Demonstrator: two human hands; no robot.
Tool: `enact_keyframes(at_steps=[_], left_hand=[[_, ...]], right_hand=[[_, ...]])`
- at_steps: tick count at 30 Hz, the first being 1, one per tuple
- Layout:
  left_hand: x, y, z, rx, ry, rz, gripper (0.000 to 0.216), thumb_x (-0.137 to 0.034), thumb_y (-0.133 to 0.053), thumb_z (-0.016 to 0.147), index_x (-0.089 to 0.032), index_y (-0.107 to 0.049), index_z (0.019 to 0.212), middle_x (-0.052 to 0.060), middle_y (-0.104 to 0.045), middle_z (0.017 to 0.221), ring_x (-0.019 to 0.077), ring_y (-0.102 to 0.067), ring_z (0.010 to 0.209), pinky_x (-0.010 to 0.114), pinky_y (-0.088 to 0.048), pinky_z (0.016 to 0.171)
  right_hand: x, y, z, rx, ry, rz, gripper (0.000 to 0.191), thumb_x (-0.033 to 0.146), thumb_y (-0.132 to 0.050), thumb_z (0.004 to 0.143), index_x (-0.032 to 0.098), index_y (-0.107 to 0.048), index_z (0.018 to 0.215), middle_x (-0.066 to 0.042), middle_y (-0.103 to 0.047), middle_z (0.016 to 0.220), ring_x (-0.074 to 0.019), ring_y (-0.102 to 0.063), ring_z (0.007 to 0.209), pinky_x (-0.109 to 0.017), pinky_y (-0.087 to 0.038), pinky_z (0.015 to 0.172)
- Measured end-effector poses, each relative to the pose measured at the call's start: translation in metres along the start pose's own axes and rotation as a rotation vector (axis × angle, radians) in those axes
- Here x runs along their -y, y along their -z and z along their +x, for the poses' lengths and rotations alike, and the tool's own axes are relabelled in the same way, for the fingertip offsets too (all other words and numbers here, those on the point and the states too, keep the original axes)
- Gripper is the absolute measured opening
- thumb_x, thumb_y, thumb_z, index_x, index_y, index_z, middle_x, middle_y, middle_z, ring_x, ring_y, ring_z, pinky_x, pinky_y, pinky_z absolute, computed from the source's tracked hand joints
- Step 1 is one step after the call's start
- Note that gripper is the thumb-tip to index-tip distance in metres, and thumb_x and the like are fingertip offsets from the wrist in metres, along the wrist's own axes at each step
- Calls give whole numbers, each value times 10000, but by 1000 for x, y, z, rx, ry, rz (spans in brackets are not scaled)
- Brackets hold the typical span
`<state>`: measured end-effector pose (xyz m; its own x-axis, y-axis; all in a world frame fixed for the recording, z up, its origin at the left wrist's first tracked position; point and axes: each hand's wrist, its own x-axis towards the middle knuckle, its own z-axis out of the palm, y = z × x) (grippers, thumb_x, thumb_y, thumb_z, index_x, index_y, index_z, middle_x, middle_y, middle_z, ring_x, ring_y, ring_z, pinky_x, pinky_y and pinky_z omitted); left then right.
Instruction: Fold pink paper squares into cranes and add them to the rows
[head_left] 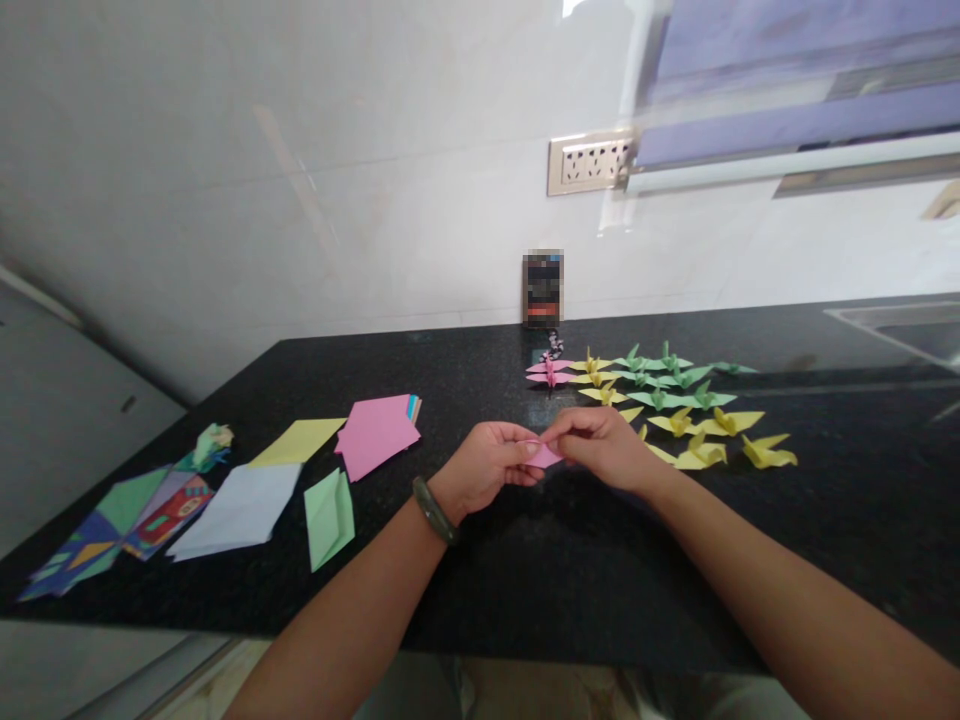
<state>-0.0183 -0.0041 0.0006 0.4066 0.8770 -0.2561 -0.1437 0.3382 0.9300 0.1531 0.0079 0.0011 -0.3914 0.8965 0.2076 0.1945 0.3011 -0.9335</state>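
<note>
Between my two hands is a small piece of folded pink paper (546, 456), held above the black countertop (525, 590). My left hand (495, 462) pinches its left side with the thumb on top and fingers beneath. The fingertips of my right hand (596, 440) close on its upper right edge. Just beyond my right hand stand rows of folded paper cranes: pink ones (550, 374), yellow ones (701, 452) and green ones (660, 398). To the left of my left hand lies a stack of pink paper (379, 435).
Left on the counter are a folded green sheet (328, 520), white paper (236, 508), a yellow sheet (296, 440), a colourful printed packet (120, 530) and a crumpled green paper piece (212, 446). A phone (543, 290) leans on the wall below a socket (592, 162).
</note>
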Motion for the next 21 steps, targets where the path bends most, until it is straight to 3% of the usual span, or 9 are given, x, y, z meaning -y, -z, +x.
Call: enact_keyframes(at_steps=[4, 14, 21], left_hand=[[1, 0, 0, -18, -10, 52, 249, -289, -714, 627, -81, -630, 736, 37, -629, 606, 79, -583, 495, 178, -469, 498], [-1, -5, 0, -81, -58, 229, 213, -281, -676, 674, -80, -607, 688, 32, -615, 591, 79, -580, 497, 177, -457, 490], [1, -1, 1, -60, -11, 142, 146, -201, -670, 646, -82, -601, 693, 27, -615, 590, 83, -580, 479, 188, -461, 492]], right_hand=[[-4, -3, -1, -2, -51, -22, 129, 192, -540, 690, 132, -652, 716, 24, -534, 505, -78, -444, 452, -198, -344, 439], [-8, -1, 0, 10, 120, -216, 121, 198, -558, 732, 162, -654, 798, -5, -596, 647, -99, -505, 563, -207, -388, 514], [-2, 2, 0, 85, 346, -284, 164, 124, -536, 731, 193, -678, 774, -33, -625, 743, -126, -573, 685, -240, -435, 632]])
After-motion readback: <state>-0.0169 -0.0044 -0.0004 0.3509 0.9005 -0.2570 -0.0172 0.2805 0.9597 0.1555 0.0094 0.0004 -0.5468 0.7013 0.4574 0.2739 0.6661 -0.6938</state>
